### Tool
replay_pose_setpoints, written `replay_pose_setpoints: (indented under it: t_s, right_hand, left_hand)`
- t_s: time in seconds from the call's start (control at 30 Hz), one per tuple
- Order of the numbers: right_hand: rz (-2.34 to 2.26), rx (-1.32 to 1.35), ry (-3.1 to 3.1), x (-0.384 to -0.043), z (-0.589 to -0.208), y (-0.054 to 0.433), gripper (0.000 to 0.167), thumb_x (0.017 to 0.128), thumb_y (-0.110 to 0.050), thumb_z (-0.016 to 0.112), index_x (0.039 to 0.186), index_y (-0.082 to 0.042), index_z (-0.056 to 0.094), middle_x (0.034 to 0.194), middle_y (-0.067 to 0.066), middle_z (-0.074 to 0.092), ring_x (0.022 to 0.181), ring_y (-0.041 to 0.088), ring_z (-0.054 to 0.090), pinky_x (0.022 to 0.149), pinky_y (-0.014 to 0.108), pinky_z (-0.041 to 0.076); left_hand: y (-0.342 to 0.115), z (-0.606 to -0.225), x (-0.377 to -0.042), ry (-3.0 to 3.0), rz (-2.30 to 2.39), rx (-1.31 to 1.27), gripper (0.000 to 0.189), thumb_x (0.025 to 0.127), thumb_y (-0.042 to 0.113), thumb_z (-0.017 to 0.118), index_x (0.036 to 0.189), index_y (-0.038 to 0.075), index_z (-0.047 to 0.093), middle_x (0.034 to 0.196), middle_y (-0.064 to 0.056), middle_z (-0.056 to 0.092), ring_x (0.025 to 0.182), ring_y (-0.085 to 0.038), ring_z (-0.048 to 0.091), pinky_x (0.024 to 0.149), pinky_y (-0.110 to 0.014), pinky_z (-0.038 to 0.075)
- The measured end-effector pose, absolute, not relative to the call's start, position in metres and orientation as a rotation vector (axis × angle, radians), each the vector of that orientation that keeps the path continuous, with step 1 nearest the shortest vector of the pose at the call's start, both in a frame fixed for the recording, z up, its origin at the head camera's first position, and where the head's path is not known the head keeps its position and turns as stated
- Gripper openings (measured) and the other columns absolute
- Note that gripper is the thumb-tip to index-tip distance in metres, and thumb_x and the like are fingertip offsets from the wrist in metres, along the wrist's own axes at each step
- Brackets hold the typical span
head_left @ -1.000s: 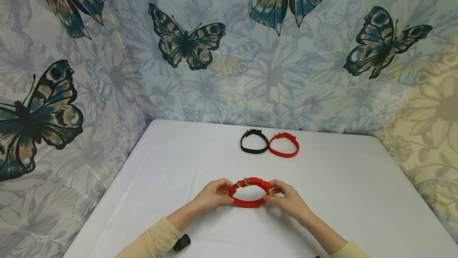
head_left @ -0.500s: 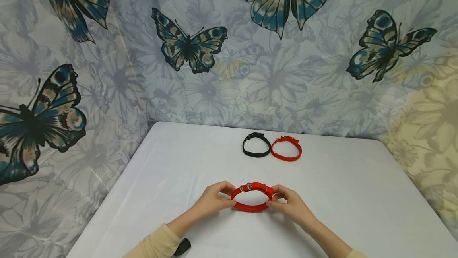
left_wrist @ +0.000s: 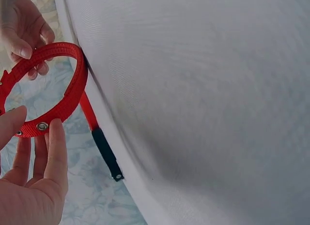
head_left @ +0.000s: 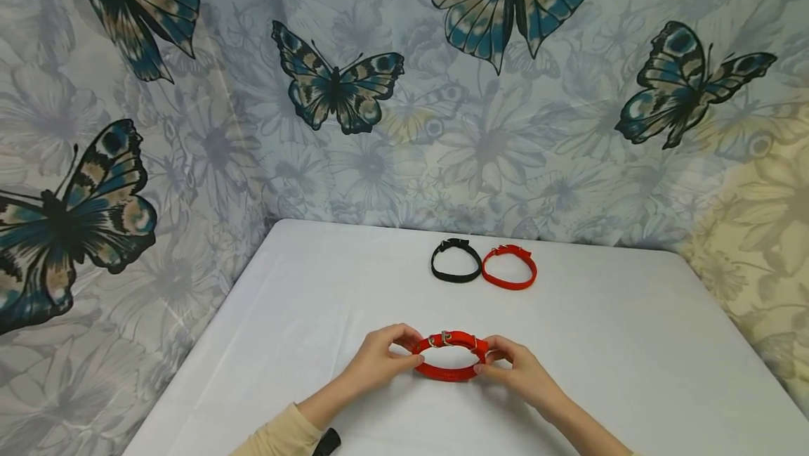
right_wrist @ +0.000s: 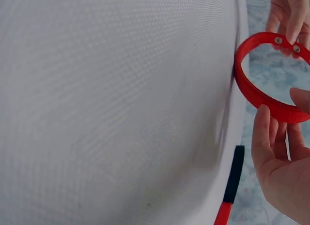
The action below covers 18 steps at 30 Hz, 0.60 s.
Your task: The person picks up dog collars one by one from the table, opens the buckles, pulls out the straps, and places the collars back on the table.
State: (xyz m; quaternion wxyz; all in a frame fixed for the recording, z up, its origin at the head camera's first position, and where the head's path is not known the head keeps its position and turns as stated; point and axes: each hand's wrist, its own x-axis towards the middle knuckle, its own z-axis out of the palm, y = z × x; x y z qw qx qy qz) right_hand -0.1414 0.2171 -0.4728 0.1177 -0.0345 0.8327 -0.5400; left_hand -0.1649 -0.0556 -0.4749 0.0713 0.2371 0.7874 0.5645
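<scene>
- A red woven collar (head_left: 447, 374), closed into an oval loop with a silver metal buckle (head_left: 445, 338), is held between a person's two hands, over the near half of the table, around the middle from side to side.
- The left hand (head_left: 379, 359) grasps the collar's left end, pinching the band between thumb and fingers. From the left wrist, round metal eyelets (left_wrist: 42, 126) show in the band beside these fingertips.
- The right hand (head_left: 523, 373) grasps the opposite end in the same way, thumb toward the person and fingers on the far side.
- The buckle sits on the far side of the loop; the plain curve faces the person. Whether the lower edge touches the table cannot be told.
- The table (head_left: 329, 280) has a smooth white cover.
- Near its far edge lie two more looped collars: a black one (head_left: 456, 278) on the left and a second red one (head_left: 510, 286) on the right, side by side and seemingly touching.
- A small black object (head_left: 327, 442) shows beside the beige left sleeve (head_left: 281, 433), partly cut off.
- Behind stands a pale grey-blue floral backdrop (head_left: 373, 168) with large teal, black and cream butterflies (head_left: 338, 83).
</scene>
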Motion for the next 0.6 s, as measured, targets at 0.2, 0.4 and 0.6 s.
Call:
replay_pose_setpoints:
  t_s: [0.2,0.4,0.6]
  right_hand:
    - [-1.554,-0.116,2.469,-0.142,-0.472,0.216,0.031,0.084,-0.015,0.076,0.111,-0.007,0.064,0.091,0.005,0.061,0.095,0.023,0.053,0.077,0.036,0.045]
    - [-1.593,-0.021,2.478,-0.140,-0.463,0.211,0.030,0.084,-0.016,0.077,0.111,-0.009,0.065,0.099,0.004,0.062,0.101,0.024,0.051,0.080,0.036,0.050]
    - [-1.610,-0.019,2.460,-0.140,-0.462,0.210,0.031,0.085,-0.014,0.076,0.112,-0.007,0.063,0.101,0.005,0.062,0.102,0.023,0.053,0.080,0.035,0.050]
  left_hand:
    - [-0.056,-0.476,-0.164,2.348,1.714,0.716,0.020,0.085,0.006,0.075,0.103,0.012,0.068,0.094,0.003,0.068,0.089,-0.010,0.064,0.073,-0.023,0.055]
    - [-0.056,-0.478,-0.162,2.333,1.734,0.728,0.020,0.084,0.007,0.075,0.103,0.010,0.068,0.095,0.001,0.068,0.089,-0.013,0.064,0.073,-0.023,0.056]
    - [-0.057,-0.478,-0.162,2.340,1.732,0.730,0.020,0.084,0.008,0.076,0.103,0.011,0.068,0.096,0.003,0.068,0.090,-0.012,0.064,0.073,-0.023,0.055]
